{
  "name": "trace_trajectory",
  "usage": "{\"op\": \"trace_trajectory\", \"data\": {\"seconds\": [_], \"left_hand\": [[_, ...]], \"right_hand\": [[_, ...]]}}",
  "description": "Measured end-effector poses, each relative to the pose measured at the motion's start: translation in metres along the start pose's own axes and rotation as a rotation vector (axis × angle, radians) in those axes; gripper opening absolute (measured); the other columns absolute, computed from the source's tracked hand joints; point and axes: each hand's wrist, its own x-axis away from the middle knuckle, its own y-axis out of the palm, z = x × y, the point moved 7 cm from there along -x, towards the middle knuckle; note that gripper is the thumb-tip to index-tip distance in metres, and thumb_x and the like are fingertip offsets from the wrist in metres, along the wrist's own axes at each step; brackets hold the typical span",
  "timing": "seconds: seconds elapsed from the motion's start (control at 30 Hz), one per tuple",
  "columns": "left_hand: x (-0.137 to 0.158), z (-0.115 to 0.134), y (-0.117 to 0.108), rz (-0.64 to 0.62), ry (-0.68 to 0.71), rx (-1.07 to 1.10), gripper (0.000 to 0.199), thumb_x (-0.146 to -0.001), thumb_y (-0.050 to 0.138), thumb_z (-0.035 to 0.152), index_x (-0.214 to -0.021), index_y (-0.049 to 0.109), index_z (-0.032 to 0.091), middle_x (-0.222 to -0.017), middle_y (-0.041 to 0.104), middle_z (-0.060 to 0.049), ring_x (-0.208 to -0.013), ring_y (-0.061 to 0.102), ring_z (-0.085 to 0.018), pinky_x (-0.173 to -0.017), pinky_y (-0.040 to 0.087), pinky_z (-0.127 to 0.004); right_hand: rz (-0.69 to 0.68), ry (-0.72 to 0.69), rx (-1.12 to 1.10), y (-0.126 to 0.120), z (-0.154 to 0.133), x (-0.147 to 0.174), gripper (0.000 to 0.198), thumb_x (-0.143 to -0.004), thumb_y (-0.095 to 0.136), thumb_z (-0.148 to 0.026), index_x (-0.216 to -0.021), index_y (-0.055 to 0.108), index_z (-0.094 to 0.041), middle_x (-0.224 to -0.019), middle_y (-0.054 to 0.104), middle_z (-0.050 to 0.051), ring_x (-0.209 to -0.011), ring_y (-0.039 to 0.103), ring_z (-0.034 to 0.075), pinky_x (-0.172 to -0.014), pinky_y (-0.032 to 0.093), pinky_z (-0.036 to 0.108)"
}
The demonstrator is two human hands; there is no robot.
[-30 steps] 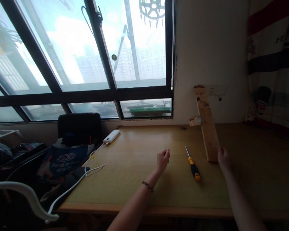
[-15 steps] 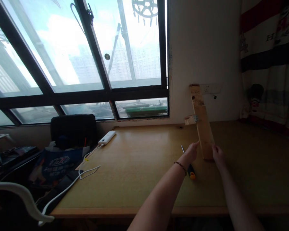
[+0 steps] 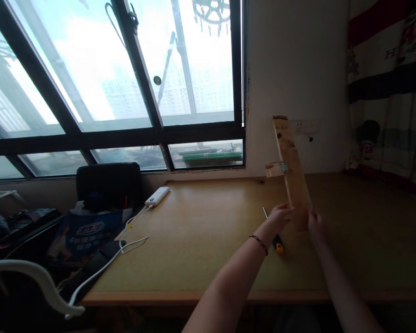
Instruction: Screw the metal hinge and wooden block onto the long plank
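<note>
A long wooden board rises at a slant over the table, its lower end between my hands. Attached to its left edge by a metal hinge is a short wooden piece that sticks out sideways. My left hand, with a braided bracelet at the wrist, grips the board's lower left edge, fingers reaching onto its face. On the opposite edge, my right hand holds the board near its bottom corner. A screwdriver with a dark and yellow handle lies on the table, partly hidden behind my left hand.
The wooden table has its front edge close to me. A white power bank with a cable lies at its left side. Left of the table are a black chair and a blue bag. A wall socket sits behind the board.
My left fingers have moved right, further onto the board's face. The board's lower part has shifted slightly to the right, and the whole view has moved a little.
</note>
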Motion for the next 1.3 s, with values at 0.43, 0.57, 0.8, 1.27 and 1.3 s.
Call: {"op": "trace_trajectory", "data": {"seconds": [0.43,0.57,0.8,1.27,1.3], "left_hand": [[0.165,0.044,-0.056,-0.037,0.166,-0.05,0.048,-0.044,0.077,0.015,-0.091,0.067,0.011,-0.096,0.067,-0.01,-0.091,0.059,-0.024,-0.084,0.043,-0.034],[0.193,0.045,-0.1,0.008,0.096,-0.035,0.044,-0.048,0.073,0.011,-0.091,0.067,0.009,-0.09,0.068,-0.011,-0.087,0.061,-0.024,-0.084,0.043,-0.034],[0.2,0.046,-0.159,0.066,0.029,-0.073,0.037,-0.048,0.071,0.01,-0.084,0.067,0.008,-0.085,0.068,-0.012,-0.086,0.062,-0.024,-0.086,0.043,-0.036],[0.17,0.054,-0.199,0.162,-0.092,-0.117,0.027,-0.053,0.062,0.0,-0.078,0.063,0.011,-0.082,0.068,-0.009,-0.09,0.061,-0.023,-0.083,0.046,-0.033],[0.168,0.054,-0.199,0.142,-0.09,-0.1,0.027,-0.053,0.061,0.0,-0.077,0.064,0.011,-0.083,0.068,-0.009,-0.09,0.061,-0.022,-0.083,0.046,-0.033]], "right_hand": [[-0.217,0.057,0.009,0.002,-0.071,0.195,0.074,-0.079,0.023,-0.065,-0.121,0.05,-0.011,-0.123,0.053,0.016,-0.114,0.047,0.031,-0.091,0.037,0.037],[-0.356,0.074,0.011,0.043,-0.079,0.237,0.076,-0.08,0.019,-0.064,-0.121,0.049,-0.009,-0.124,0.052,0.016,-0.115,0.048,0.029,-0.091,0.038,0.033],[-0.422,0.077,0.122,0.095,-0.083,0.263,0.076,-0.08,0.013,-0.064,-0.122,0.047,-0.01,-0.12,0.054,0.018,-0.109,0.052,0.029,-0.085,0.04,0.034],[-0.443,0.055,0.198,0.134,-0.098,0.247,0.06,-0.085,0.02,-0.053,-0.112,0.052,-0.011,-0.11,0.059,0.02,-0.103,0.055,0.029,-0.083,0.039,0.037],[-0.446,0.053,0.194,0.135,-0.098,0.246,0.061,-0.085,0.02,-0.053,-0.112,0.052,-0.01,-0.11,0.059,0.02,-0.103,0.054,0.029,-0.083,0.039,0.037]]}}
